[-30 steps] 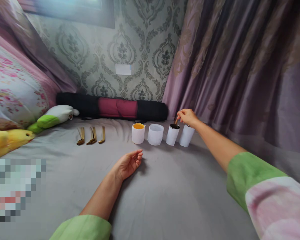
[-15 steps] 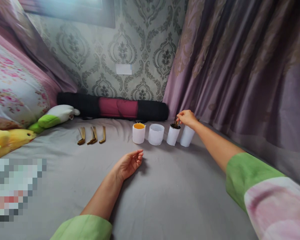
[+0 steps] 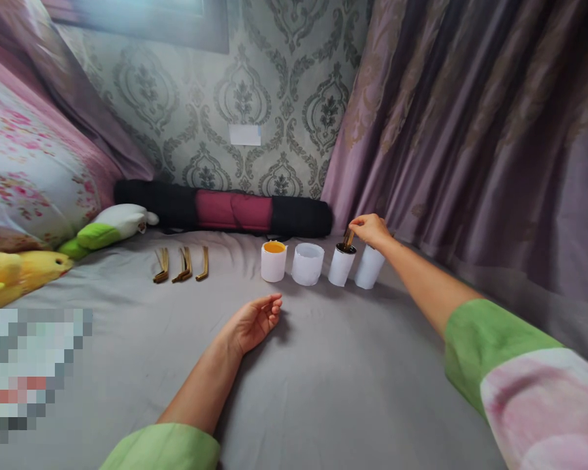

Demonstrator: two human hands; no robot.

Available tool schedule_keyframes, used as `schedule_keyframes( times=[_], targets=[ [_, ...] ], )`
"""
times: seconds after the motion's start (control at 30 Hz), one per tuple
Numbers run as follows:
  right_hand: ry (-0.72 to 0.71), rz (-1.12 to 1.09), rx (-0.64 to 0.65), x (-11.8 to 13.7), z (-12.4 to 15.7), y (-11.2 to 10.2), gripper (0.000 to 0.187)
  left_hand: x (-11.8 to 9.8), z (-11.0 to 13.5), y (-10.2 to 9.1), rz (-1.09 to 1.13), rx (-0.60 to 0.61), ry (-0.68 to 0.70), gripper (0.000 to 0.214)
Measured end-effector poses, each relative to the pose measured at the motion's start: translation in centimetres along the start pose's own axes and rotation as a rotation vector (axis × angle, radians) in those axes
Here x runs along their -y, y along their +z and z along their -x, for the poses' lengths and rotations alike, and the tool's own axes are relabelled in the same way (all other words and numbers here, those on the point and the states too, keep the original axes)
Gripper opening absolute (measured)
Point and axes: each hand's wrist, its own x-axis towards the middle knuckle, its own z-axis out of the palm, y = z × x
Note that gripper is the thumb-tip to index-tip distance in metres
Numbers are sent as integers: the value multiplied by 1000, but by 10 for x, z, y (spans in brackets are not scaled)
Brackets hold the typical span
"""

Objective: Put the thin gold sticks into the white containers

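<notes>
My right hand pinches gold straws whose lower ends are inside a narrow, white-wrapped cup with a dark rim. Just beyond it to the right, a second tall white cup is partly covered by my hand and wrist. To the left stand a wide translucent white cup and a white cup with an orange inside. My left hand rests on the grey sheet, fingers loosely bent and empty. Bent gold straws lie at left in groups: left, middle, right.
A black and maroon roll lies against the patterned wall. At left are a yellow plush toy, a green and white plush and a blurred-out item. Purple curtains hang along the right.
My right hand has drawn the straws slightly up, so more of their gold length shows above the cup rim. The left hand stays in place; the view has shifted slightly.
</notes>
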Motion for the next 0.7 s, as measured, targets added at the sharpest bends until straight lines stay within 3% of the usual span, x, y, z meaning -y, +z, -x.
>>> schedule_keyframes(
  times=[0.2, 0.47, 0.7],
  targets=[
    [-75, 31, 8, -1, -4, -1, 21, -1, 1, 1, 5, -4, -3, 11],
    [-69, -121, 157, -2, -7, 5, 18, -1, 1, 2, -1, -14, 1, 11],
    [-52, -284, 279, 11, -6, 1, 11, -1, 1, 3, -1, -30, 7, 11]
  ],
)
